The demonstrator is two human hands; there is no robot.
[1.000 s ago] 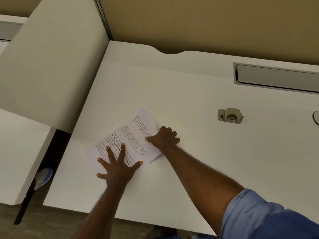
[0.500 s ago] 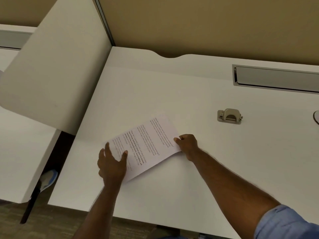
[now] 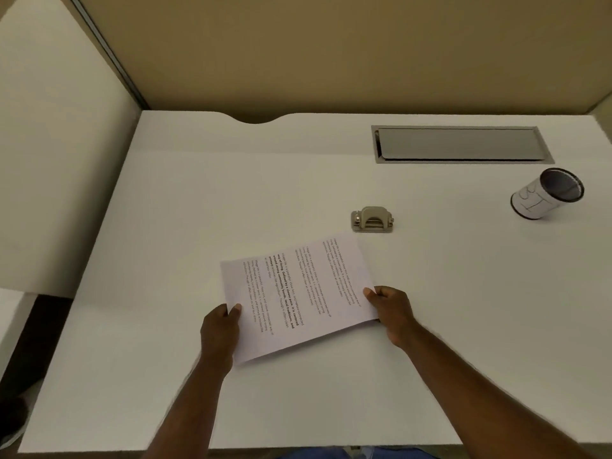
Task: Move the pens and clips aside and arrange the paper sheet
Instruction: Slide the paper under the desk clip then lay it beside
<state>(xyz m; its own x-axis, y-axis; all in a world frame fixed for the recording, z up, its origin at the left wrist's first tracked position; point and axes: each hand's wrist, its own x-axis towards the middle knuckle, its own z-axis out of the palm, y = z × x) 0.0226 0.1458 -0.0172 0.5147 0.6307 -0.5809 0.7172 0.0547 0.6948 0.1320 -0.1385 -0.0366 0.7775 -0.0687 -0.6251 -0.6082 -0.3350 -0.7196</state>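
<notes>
You have one view only, worn on your head. It looks forward and steeply down, close over the flat white desk (image 3: 172, 246).

I note the paper sheet (image 3: 296, 298) has moved rightward toward the desk centre, now near the hole punch (image 3: 372, 220). Left hand (image 3: 220, 329), flat on it earlier, now pinches its left edge; right hand (image 3: 392, 311) grips the right edge

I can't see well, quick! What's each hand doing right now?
Left hand: closed on the left edge of the paper sheet.
Right hand: closed on the sheet's right edge.
</notes>
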